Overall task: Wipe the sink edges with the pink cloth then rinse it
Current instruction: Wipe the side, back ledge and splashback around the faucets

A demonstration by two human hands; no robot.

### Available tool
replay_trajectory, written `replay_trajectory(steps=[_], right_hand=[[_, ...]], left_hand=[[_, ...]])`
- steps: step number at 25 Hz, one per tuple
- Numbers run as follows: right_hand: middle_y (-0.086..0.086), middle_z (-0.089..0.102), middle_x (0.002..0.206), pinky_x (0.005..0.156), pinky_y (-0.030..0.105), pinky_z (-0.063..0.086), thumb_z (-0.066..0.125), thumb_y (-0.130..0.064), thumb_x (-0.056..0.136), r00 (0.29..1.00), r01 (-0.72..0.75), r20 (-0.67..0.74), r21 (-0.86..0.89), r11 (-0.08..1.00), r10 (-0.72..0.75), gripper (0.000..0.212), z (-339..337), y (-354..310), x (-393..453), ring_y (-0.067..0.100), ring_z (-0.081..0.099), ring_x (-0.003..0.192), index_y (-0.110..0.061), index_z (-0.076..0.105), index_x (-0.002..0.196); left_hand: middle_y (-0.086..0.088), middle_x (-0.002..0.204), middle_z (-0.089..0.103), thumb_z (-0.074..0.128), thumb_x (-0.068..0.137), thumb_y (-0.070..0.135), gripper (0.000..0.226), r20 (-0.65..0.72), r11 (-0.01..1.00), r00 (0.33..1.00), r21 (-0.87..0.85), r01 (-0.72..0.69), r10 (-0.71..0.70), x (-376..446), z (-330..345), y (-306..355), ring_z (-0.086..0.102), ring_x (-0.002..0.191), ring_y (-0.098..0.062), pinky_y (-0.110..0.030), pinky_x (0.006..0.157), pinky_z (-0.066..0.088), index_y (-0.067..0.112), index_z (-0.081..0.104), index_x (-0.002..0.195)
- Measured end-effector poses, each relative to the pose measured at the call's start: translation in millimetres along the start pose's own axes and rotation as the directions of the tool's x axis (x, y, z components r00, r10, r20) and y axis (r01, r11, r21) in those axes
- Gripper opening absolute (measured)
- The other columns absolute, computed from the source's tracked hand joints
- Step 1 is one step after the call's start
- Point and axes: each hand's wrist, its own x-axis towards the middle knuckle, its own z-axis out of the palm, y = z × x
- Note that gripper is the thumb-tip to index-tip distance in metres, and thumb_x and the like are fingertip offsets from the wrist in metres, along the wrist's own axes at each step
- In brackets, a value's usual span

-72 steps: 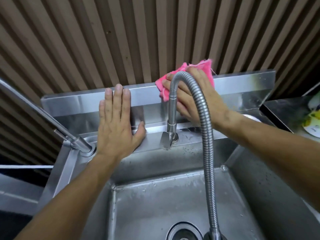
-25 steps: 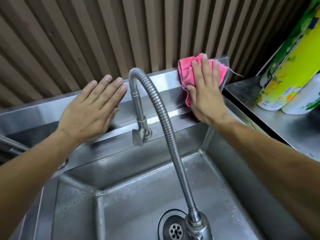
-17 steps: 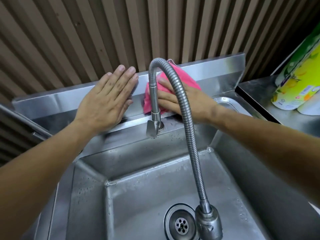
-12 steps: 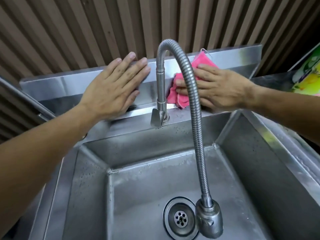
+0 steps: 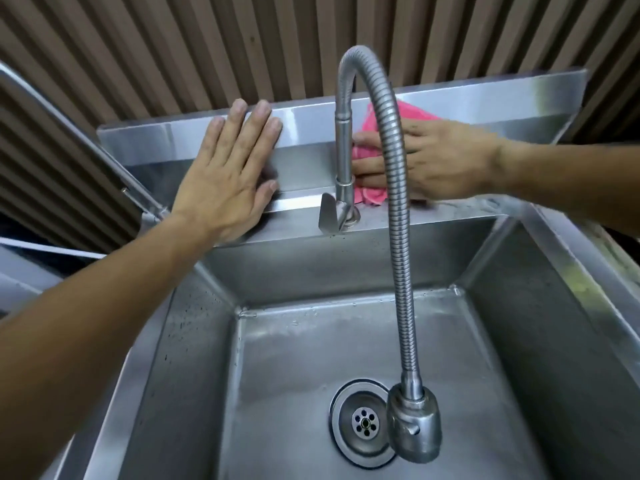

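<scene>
I have the pink cloth [image 5: 372, 157] pressed flat against the sink's backsplash [image 5: 304, 168], just right of the faucet riser [image 5: 343, 147], under my right hand [image 5: 429, 161], fingers spread over it. My left hand [image 5: 228, 174] braces open-palmed on the backsplash, holding nothing. I judge wiping is mid-way; next I sweep left past the faucet. Half a second ago the cloth sat slightly farther right.

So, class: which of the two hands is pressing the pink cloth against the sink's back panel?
The right hand, right of the faucet pipe, presses the pink cloth. The left hand lies flat and bare on the steel.
</scene>
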Motion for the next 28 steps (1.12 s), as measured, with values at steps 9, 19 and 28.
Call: replay_trajectory(steps=[9, 19, 28], right_hand=[[0.0, 0.028, 0.17, 0.13, 0.054, 0.002, 0.018, -0.03, 0.112, 0.994, -0.111, -0.035, -0.192, 0.975, 0.106, 0.053, 2.3, -5.7, 55.9, 0.029, 0.019, 0.159, -0.018, 0.044, 0.157], [-0.007, 0.016, 0.173, 0.129, 0.057, 0.014, 0.039, -0.044, 0.107, 0.983, -0.144, 0.081, -0.229, 0.963, 0.167, 0.056, 15.4, 28.4, -89.7, 0.032, 0.008, 0.161, -0.028, 0.038, 0.16], [0.009, 0.024, 0.171, 0.127, 0.065, 0.006, 0.044, -0.041, 0.106, 0.719, -0.663, -0.218, 0.07, 0.745, 0.66, 0.06, 21.9, -24.8, -6.3, 0.043, 0.017, 0.158, -0.03, 0.028, 0.163]], left_hand=[[-0.021, 0.172, 0.001, 0.04, 0.102, 0.047, 0.084, -0.046, 0.99, 0.989, 0.0, 0.139, -0.138, 6.8, 10.5, 23.8, 0.0, 0.158, -0.044, -0.056, 0.128, -0.001, 0.006, 0.0, 0.164], [-0.02, 0.171, -0.003, 0.038, 0.101, 0.059, 0.092, -0.078, 0.992, 0.989, 0.0, 0.126, -0.126, 5.6, 10.8, 21.8, -0.003, 0.157, -0.043, -0.057, 0.126, -0.005, 0.007, -0.003, 0.164], [-0.018, 0.171, 0.012, 0.025, 0.11, 0.046, 0.066, -0.204, 0.988, 0.969, 0.1, -0.12, 0.139, 43.6, 23.8, 30.9, -0.016, 0.159, -0.029, -0.05, 0.128, -0.008, 0.007, 0.024, 0.162]])
